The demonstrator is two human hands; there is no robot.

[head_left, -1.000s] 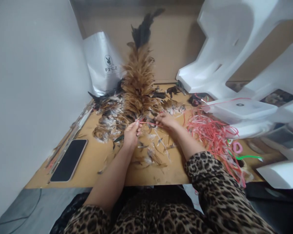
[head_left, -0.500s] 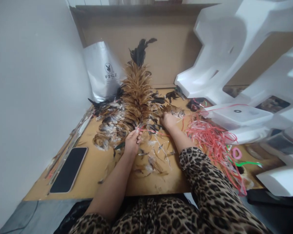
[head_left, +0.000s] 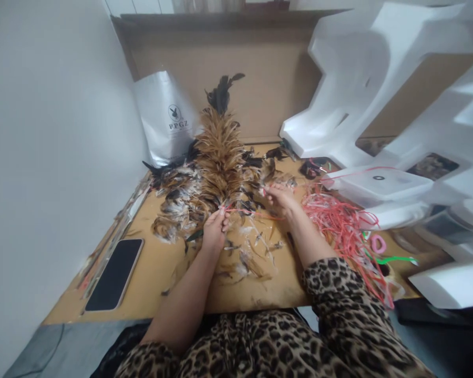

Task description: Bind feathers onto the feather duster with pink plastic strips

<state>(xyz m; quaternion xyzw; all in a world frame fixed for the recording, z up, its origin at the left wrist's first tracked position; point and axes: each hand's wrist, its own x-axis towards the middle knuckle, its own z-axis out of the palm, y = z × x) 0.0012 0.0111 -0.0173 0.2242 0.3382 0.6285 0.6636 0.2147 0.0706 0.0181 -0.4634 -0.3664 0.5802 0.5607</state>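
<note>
Head view: your left hand point(head_left: 215, 227) is closed, fingertips pinching the near end of the feather duster point(head_left: 219, 157), which lies on the table point(head_left: 157, 273) and runs away from you toward the far cardboard wall. A red string point(head_left: 247, 212) stretches from that pinch to your right hand point(head_left: 280, 198), whose fingers are curled around the string just right of the duster's base. Loose feathers point(head_left: 247, 257) are scattered on the table between your forearms and heaped to the left of the duster. A pile of red strings point(head_left: 342, 226) sits right of your right hand. A phone point(head_left: 114, 274) lies face up, near left. A silver bag point(head_left: 166, 118) stands far left, white foam blocks point(head_left: 362, 89) far right.
</note>
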